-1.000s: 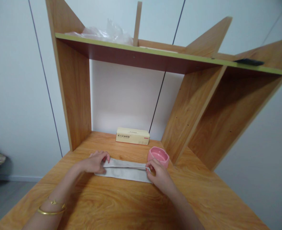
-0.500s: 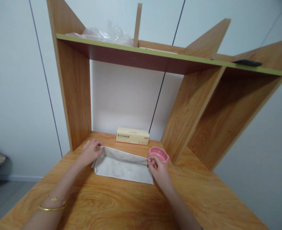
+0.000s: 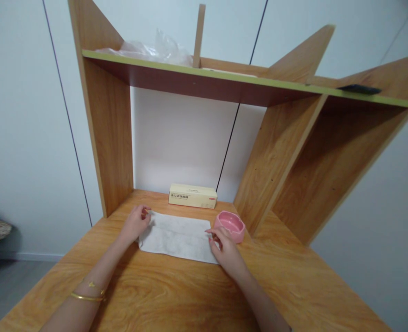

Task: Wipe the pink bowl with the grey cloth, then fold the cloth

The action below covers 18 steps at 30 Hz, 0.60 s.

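Note:
A light grey-white cloth [image 3: 179, 236] lies flat on the wooden desk as a wide rectangle. At its upper left corner is my left hand [image 3: 137, 223], fingers slightly curled, thumb and index finger apart with no fabric visible between them. Over the cloth's right edge hovers my right hand [image 3: 225, 246], open, its thumb and fingers spread. Part of that edge is hidden beneath it. Just behind my right hand stands a pink bowl [image 3: 231, 223] with an angular rim, partly covered by my knuckles.
A cream box [image 3: 192, 197] with printed lettering stands behind the cloth near the wall. Wooden uprights [image 3: 276, 143] flank the desk [image 3: 176, 295], carrying a shelf [image 3: 197, 83] overhead. On it lie a clear plastic bag [image 3: 155, 50] and a dark flat object [image 3: 359, 89].
The cloth's back edge, pinched up by both hands before, now lies down flat. My fingers have let go of it; my right hand has opened.

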Each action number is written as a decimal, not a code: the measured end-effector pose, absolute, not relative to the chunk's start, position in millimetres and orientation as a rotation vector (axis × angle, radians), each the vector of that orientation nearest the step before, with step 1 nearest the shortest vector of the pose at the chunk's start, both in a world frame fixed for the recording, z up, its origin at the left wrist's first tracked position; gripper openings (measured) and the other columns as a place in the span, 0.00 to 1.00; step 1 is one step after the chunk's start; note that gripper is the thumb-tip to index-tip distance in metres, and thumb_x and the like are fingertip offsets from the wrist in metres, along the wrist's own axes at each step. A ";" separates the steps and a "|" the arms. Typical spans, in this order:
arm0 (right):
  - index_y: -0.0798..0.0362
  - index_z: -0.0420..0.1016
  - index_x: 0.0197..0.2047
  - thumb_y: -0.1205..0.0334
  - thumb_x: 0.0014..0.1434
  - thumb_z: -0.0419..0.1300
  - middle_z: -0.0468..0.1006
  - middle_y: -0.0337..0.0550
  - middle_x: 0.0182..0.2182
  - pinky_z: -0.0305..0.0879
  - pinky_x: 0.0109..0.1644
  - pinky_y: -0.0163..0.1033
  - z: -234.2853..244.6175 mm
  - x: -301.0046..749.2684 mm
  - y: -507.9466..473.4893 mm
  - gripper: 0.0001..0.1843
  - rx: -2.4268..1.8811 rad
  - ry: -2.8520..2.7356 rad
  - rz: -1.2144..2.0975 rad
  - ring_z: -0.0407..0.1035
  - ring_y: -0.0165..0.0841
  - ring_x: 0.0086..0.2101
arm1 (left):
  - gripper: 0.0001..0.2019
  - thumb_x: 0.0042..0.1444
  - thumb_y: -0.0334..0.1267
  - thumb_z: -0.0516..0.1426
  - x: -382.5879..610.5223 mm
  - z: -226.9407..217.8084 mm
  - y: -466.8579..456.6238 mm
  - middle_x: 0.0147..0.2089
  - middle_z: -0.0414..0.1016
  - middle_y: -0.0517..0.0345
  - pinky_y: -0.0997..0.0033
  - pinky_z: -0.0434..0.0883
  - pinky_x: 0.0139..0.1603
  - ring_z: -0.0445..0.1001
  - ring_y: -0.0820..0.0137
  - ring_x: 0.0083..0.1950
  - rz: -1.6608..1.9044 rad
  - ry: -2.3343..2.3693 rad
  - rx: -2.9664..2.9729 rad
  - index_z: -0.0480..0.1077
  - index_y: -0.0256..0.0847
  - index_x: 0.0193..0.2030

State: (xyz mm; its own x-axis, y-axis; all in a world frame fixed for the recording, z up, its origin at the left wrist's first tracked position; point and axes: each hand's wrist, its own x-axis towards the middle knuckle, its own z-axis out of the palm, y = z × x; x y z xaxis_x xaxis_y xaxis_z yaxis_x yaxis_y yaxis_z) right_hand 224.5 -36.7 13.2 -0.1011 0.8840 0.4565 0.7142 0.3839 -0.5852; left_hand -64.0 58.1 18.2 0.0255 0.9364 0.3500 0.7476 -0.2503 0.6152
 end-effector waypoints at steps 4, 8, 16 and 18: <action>0.50 0.67 0.37 0.66 0.50 0.54 0.68 0.43 0.36 0.57 0.47 0.44 27.5 228.9 -48.7 0.08 -1.475 -2.139 0.198 0.61 0.38 0.42 | 0.08 0.47 0.35 0.50 -71.9 33.0 53.9 0.31 0.67 0.56 0.68 0.66 0.35 0.69 0.66 0.35 0.845 1.659 2.106 0.65 0.37 0.35; 0.50 0.65 0.35 0.65 0.44 0.58 0.67 0.41 0.38 0.56 0.47 0.42 32.6 232.7 -55.9 0.12 -1.595 -2.262 0.176 0.60 0.37 0.42 | 0.11 0.37 0.28 0.51 -78.1 51.4 38.3 0.28 0.68 0.61 0.73 0.64 0.33 0.68 0.68 0.33 0.607 1.497 2.193 0.68 0.40 0.30; 0.52 0.67 0.31 0.71 0.43 0.54 0.70 0.42 0.34 0.55 0.44 0.39 29.4 232.6 -54.7 0.09 -1.712 -2.311 0.066 0.61 0.37 0.40 | 0.15 0.35 0.24 0.50 -76.8 48.9 2.6 0.35 0.69 0.58 0.70 0.61 0.40 0.65 0.64 0.41 0.304 1.442 2.418 0.69 0.43 0.31; 0.52 0.68 0.30 0.70 0.44 0.54 0.71 0.42 0.32 0.55 0.43 0.39 32.0 232.6 -53.6 0.08 -1.717 -2.313 0.078 0.62 0.37 0.39 | 0.11 0.40 0.26 0.51 -76.8 45.3 1.7 0.36 0.69 0.57 0.70 0.60 0.42 0.65 0.64 0.42 0.362 1.476 2.462 0.68 0.43 0.30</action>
State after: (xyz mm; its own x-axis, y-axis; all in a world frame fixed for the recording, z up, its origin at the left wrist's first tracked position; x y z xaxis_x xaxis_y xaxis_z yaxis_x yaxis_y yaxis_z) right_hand 232.6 -53.6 32.0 -0.2682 0.9474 0.1749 0.9335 0.3004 -0.1957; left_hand -76.8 1.7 45.3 0.4565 0.8857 0.0842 0.8243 -0.4567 0.3345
